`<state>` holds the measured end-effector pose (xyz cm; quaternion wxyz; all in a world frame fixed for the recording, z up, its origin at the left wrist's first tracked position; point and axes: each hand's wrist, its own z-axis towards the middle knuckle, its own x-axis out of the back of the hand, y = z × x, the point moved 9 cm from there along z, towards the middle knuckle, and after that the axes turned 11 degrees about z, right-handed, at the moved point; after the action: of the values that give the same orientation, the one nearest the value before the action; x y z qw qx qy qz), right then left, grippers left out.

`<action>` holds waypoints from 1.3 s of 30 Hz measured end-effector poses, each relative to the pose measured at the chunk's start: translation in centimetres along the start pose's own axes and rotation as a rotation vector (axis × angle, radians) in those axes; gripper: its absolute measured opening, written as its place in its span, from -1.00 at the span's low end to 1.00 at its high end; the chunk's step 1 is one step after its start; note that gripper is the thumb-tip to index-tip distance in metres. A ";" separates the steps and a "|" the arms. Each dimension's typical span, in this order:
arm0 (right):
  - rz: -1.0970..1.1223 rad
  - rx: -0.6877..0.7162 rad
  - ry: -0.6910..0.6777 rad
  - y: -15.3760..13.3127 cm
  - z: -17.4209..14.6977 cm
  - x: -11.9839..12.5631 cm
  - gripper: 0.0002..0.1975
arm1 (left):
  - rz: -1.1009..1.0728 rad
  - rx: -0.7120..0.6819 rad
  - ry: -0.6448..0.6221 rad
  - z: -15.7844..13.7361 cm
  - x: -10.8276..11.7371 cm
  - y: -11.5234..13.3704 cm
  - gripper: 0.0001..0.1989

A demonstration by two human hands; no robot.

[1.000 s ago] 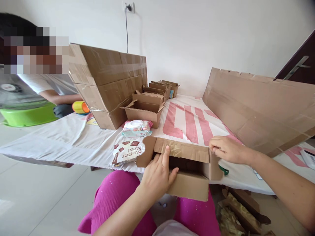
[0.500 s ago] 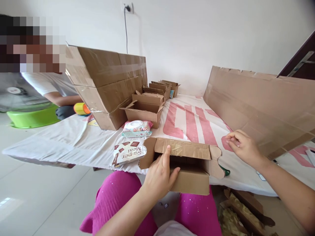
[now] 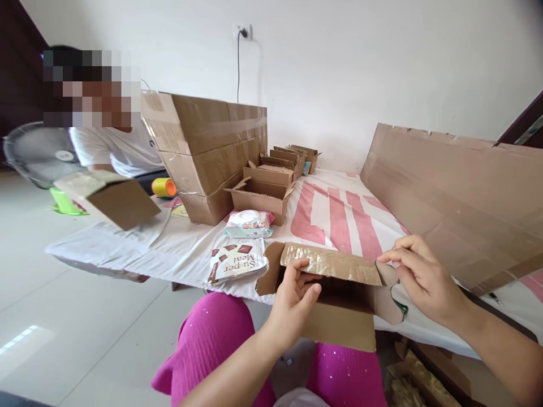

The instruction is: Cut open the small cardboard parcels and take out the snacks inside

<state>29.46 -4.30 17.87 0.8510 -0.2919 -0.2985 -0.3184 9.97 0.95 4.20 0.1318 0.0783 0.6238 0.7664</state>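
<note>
A small cardboard box (image 3: pixel 339 328) lies tilted over my knees at the table's edge, its mouth facing up toward me. Shiny clear tape covers its far flap (image 3: pixel 335 263). My left hand (image 3: pixel 294 297) grips the box at the left of the mouth, index finger bent against the flap and thumb raised over the opening. At the flap's right corner, my right hand (image 3: pixel 424 280) has its fingertips drawn together on the edge; whether they pinch tape there is too small to tell. A green curved thing (image 3: pixel 399 307) shows partly behind the right side flap.
A "Super Meal" packet (image 3: pixel 237 260) and a wipes pack (image 3: pixel 249 224) lie left of the box. Behind stand open boxes (image 3: pixel 258 198), stacked taped cartons (image 3: pixel 212 152) and a large cardboard panel (image 3: pixel 449 198). A person (image 3: pixel 114 147) sits at left near another box (image 3: pixel 114 198).
My right hand has moved left onto the flap's corner. My left index finger has bent from its stretched position. A box has appeared in front of the person at left. The view has shifted.
</note>
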 end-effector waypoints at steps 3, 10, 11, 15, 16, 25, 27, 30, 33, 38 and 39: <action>0.045 -0.019 -0.083 -0.6 -0.1 -1.0 -0.73 | -0.280 0.062 0.067 0.0 -0.3 -0.6 -0.63; 0.117 -0.068 -0.247 -0.2 -0.1 -3.3 -0.82 | -0.390 0.045 0.126 -1.1 -0.9 -1.9 -0.63; 0.097 -0.074 -0.246 -0.2 0.0 -3.6 -0.87 | -0.392 0.040 0.128 -1.2 -0.9 -2.0 -0.63; 0.030 -0.020 -0.235 -0.7 1.0 -4.3 -0.89 | -0.393 0.019 0.116 -1.5 -1.1 -1.8 -0.65; 0.028 -0.008 -0.232 -0.9 1.2 -4.5 -0.89 | -0.392 0.019 0.112 -1.6 -1.1 -1.7 -0.65; 0.042 -0.164 -0.381 0.2 2.5 -7.9 -0.86 | -0.384 0.024 0.104 -2.2 -1.6 -1.6 -0.68; 0.032 -0.145 -0.374 -0.1 2.7 -8.1 -0.87 | -0.378 0.028 0.107 -2.3 -1.5 -1.7 -0.68; 0.039 -0.068 -0.364 -1.5 2.6 -8.1 -0.87 | -0.386 0.039 0.117 -2.4 -1.3 -1.8 -0.67; 0.048 0.015 -0.363 -3.3 2.1 -8.0 -0.84 | -0.402 0.023 0.109 -2.5 -1.3 -1.5 -0.67; 0.022 0.062 -0.409 -4.9 1.6 -8.4 -0.73 | -0.417 -0.008 0.095 -2.5 -1.4 -1.0 -0.66; 0.013 0.058 -0.421 -4.9 1.6 -8.6 -0.70 | -0.416 -0.004 0.098 -2.5 -1.3 -0.9 -0.64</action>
<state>20.12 -3.15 14.47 0.7800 -0.3294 -0.4770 -0.2359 10.66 -1.58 2.83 0.2568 -0.0898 0.6307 0.7268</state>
